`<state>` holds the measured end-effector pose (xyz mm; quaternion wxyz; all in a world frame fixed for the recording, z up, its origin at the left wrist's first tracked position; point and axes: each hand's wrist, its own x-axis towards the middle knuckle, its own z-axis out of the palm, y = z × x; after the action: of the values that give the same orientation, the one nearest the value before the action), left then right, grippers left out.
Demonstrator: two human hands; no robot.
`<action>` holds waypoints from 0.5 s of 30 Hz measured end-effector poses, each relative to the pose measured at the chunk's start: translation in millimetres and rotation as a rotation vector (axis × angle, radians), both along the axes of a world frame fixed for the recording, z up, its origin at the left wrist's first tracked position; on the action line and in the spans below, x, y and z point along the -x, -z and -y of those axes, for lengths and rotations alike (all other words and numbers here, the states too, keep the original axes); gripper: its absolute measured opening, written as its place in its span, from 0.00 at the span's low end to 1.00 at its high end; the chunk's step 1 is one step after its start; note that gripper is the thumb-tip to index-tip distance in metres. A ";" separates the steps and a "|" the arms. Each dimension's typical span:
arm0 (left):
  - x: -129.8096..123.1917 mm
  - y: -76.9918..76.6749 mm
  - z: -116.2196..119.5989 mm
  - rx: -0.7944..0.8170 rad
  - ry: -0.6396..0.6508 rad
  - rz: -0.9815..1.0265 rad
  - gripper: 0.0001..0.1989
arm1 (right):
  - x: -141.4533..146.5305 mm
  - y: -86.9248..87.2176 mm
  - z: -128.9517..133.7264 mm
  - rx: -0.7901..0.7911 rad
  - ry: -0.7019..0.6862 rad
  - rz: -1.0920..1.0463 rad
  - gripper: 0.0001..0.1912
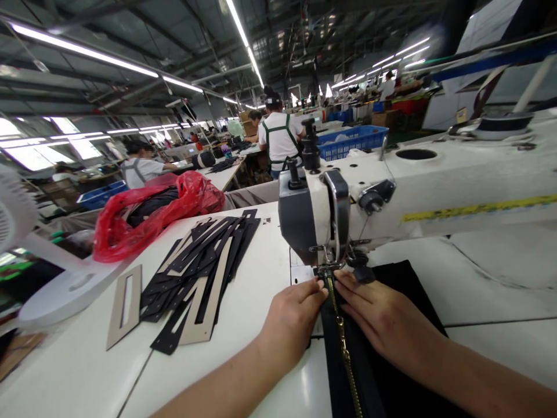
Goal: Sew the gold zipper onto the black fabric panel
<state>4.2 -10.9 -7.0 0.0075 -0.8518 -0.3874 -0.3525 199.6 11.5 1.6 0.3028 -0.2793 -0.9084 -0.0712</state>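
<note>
A black fabric piece (409, 290) with a brass zipper (343, 342) running down its middle lies under the needle area of a white sewing machine (435, 186). My left hand (291, 319) rests on the fabric's left edge, fingertips pressed beside the zipper just before the presser foot (327, 271). My right hand (383, 319) lies flat on the black fabric right of the zipper, fingers pointing at the foot. Neither hand grips anything; both press the cloth down.
A pile of black and tan cut frame-shaped pieces (195, 273) lies on the white table (69, 371) to the left. Behind it are a red plastic bag (148, 212) and a white fan (26, 232). Other workers sit farther back, near a blue basket (352, 141).
</note>
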 end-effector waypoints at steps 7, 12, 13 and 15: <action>5.2 -7.1 -7.2 -0.058 0.140 -0.171 0.11 | 1.1 -1.7 0.0 -0.038 0.003 0.068 0.16; 10.7 -8.3 -8.6 -0.059 0.165 -0.236 0.12 | 3.6 -5.1 0.6 -0.024 0.019 0.082 0.15; 11.0 -8.1 -8.5 -0.057 0.160 -0.244 0.12 | 3.8 -5.7 0.7 -0.020 0.021 0.087 0.15; 11.0 -8.0 -8.1 -0.045 0.147 -0.264 0.12 | 3.8 -6.4 1.0 -0.009 0.026 0.103 0.15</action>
<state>-6.7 -2.8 1.0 0.0516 -0.9164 -0.3118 -0.2457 195.8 10.5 8.0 0.2560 -0.2859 -0.9187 -0.0933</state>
